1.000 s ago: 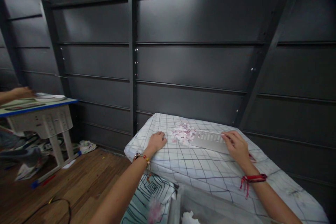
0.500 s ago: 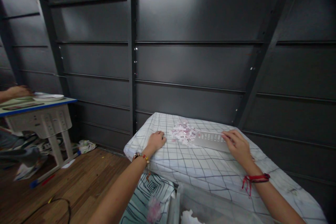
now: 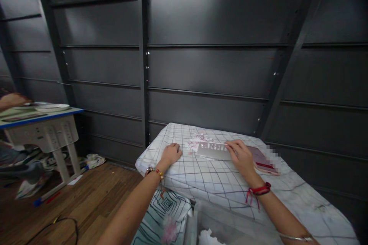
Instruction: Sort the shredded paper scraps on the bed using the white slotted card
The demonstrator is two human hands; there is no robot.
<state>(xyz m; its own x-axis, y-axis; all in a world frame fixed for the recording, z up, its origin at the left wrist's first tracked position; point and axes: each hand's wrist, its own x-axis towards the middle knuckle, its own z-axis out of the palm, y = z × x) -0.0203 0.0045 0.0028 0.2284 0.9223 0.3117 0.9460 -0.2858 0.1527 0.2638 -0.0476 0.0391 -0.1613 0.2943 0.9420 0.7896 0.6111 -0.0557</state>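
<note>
Fingers resting on the white checked cloth [image 3: 207, 172], my left hand [image 3: 171, 153] lies just left of a heap of white and pinkish paper scraps [image 3: 198, 138]. It appears to hold nothing. My right hand [image 3: 241, 159] pinches the right end of a flat, greyish, ruler-like plate [image 3: 212, 151] with a row of cut-outs along its upper edge. The plate stands tilted on the cloth, its left end against the scraps and hiding some of them. Behind my right wrist lies a flat pinkish item [image 3: 261, 160] with a dark red band, partly blurred out.
Below the cloth-covered surface stands a translucent plastic bin [image 3: 238, 220] with white paper inside. A clear bag with pink bits [image 3: 169, 229] lies beside it on patterned fabric. At left, another person's hand [image 3: 13, 101] is over a blue-edged desk [image 3: 43, 114]. A dark panelled wall [image 3: 207, 69] rises behind.
My right hand has moved left with the plate, pushing into the paper scraps and uncovering the pinkish item behind it. My left hand stays in place.
</note>
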